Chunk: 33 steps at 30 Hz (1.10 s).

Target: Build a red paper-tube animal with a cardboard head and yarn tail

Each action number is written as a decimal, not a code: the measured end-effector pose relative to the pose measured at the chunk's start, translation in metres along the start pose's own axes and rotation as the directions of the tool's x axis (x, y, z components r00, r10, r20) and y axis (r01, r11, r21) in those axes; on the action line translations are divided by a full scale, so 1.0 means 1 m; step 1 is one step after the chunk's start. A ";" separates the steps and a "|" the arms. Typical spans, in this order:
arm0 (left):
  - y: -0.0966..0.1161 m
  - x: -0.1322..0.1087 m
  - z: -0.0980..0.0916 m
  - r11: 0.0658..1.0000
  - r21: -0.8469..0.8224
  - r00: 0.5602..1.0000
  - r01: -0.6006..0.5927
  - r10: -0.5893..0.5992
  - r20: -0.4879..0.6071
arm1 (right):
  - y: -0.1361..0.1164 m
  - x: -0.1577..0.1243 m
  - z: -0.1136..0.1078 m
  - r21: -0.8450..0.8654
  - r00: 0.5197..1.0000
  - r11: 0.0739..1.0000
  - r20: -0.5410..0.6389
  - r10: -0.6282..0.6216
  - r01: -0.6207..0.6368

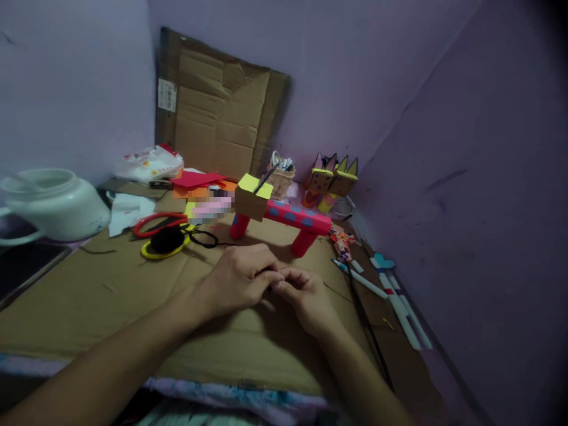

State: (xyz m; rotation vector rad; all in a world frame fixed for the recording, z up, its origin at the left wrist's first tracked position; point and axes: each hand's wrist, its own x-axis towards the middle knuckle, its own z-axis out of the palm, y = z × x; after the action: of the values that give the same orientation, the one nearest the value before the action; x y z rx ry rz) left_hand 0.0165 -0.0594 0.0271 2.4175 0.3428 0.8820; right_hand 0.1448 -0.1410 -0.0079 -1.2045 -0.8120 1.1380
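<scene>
My left hand (242, 275) and my right hand (306, 296) meet low over the cardboard sheet, thumbs and fingertips pinched together. A small dark bit shows under the fingertips, and a strand of black yarn (206, 239) runs from a black yarn ball (167, 239) toward my left hand. Most of what the fingers hold is hidden. Just beyond my hands stands a red paper-tube animal figure (296, 216) with blue spots, tube legs and a cardboard box head (251, 205) topped with yellow paper. The yarn ball lies on scissors (160, 220) with red and yellow handles.
A white teapot-like pot (57, 204) and a dark flat device (26, 269) are at left. Coloured paper (195, 180) lies behind the scissors. Two eared cardboard figures (332, 180) stand at the back. White markers (402, 310) line the right edge of the cardboard sheet (133, 313).
</scene>
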 end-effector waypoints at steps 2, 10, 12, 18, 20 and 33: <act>0.000 0.002 0.003 0.998 -0.027 0.998 0.058 -0.059 -0.035 | 0.001 0.000 -0.001 0.078 0.999 0.997 0.048 -0.014 0.011; 0.003 -0.009 -0.004 0.994 0.058 0.942 -0.094 0.108 -0.319 | -0.011 0.000 -0.006 0.324 0.996 0.943 0.068 0.054 -0.074; 0.004 -0.013 -0.002 0.996 0.078 0.986 -0.046 0.058 -0.153 | -0.013 0.001 -0.007 0.345 0.997 0.936 0.047 0.055 -0.068; 0.003 -0.012 0.015 0.976 0.032 0.976 0.214 -0.215 0.020 | -0.013 0.000 -0.007 0.337 0.999 0.940 0.032 0.032 -0.041; 0.002 -0.009 0.017 0.968 -0.032 0.969 0.248 -0.247 0.016 | -0.012 -0.001 -0.007 0.322 0.999 0.946 0.024 0.031 -0.038; -0.006 -0.011 0.015 0.908 -0.079 0.910 0.411 -0.405 0.084 | -0.014 0.001 -0.010 0.344 1.000 0.939 0.012 -0.026 0.020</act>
State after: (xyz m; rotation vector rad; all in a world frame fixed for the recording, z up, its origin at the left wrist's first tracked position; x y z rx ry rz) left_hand 0.0177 -0.0647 0.0079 2.1645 0.7342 0.6127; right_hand 0.1579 -0.1426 0.0038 -0.8928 -0.6050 1.2139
